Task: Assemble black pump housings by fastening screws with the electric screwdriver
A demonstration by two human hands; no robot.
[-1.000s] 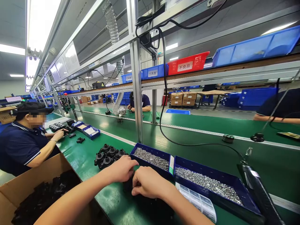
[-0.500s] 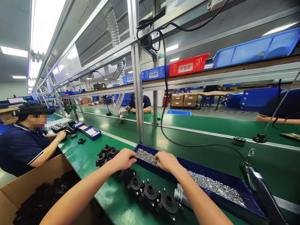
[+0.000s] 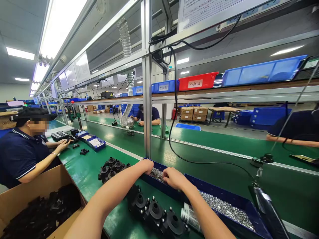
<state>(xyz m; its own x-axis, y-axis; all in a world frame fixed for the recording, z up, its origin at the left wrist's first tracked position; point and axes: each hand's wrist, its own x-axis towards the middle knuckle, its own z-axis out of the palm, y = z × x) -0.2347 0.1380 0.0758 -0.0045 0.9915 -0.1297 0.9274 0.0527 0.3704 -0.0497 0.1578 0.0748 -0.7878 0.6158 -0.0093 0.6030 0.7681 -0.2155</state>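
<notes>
Left hand: moved forward from the near edge of the blue screw bin, where we had it half a second earlier, to reach in over the loose screws. Its fingertips were hidden from us, so we could not tell whether they held anything.
Right hand: stayed at the same bin, wrist above the near wall, fingers curled narrow with the thumb close by. We could not tell whether a screw sat between them.
Screws: lay heaped in the bin, their silver showing between our two hands.
Black parts: stood in a row on the green bench, just below our forearms, small bright pieces upright at their corners. One second earlier our hands had been together above this spot; now neither touched the parts.
Meaning: with both hands at the screws, we judged this a moment of picking up rather than fitting.
Second bin: sat to the right, full of small shiny metal pieces, a clear cylinder beside our right forearm.
Other black parts: stood clustered beyond our left forearm.
Co-worker: sat at left, hands together over the bench.
</notes>
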